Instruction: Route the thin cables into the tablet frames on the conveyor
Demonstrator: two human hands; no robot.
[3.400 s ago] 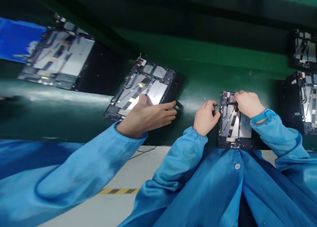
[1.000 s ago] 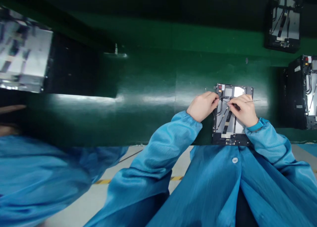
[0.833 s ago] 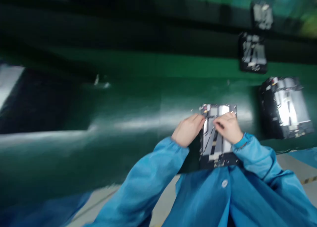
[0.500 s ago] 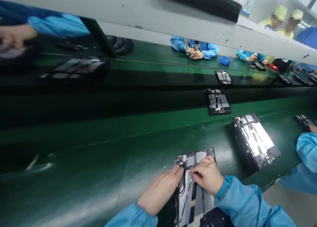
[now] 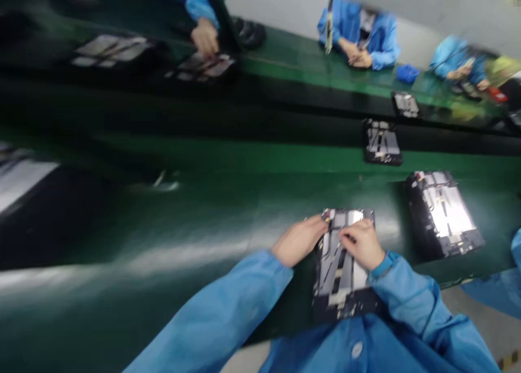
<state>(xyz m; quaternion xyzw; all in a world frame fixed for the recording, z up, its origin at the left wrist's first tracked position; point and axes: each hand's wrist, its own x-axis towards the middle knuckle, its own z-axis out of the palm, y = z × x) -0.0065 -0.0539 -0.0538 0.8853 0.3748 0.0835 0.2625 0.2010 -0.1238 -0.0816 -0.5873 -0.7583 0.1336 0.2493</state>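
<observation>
An opened tablet (image 5: pixel 330 267) with silver battery cells, dark ribbon strips and a black frame lies face up in front of me. It seems to rest on a dark pile at the bench edge. My left hand (image 5: pixel 300 239) reaches over its upper left side, fingers stretched out and fingertips touching near the corner; the thumb is hidden. Above the upper middle of the tablet, my right hand (image 5: pixel 363 244) is closed with thumb and forefinger pinched. Whatever sits in that pinch is too small to make out.
A stack of similar opened tablets (image 5: pixel 445 213) stands to the right. Two single tablets, one nearer (image 5: pixel 382 143) and one farther (image 5: pixel 406 105), lie beyond it. Co-workers in blue sleeves sit across the green bench (image 5: pixel 228 199). A blue basket (image 5: pixel 407 73) stands there. Another device (image 5: pixel 24 180) is blurred at far left.
The view has swung left and down, so more of my front and sleeves shows. Both hands stay on the same tablet. A co-worker's hand now touches a device across the bench.
</observation>
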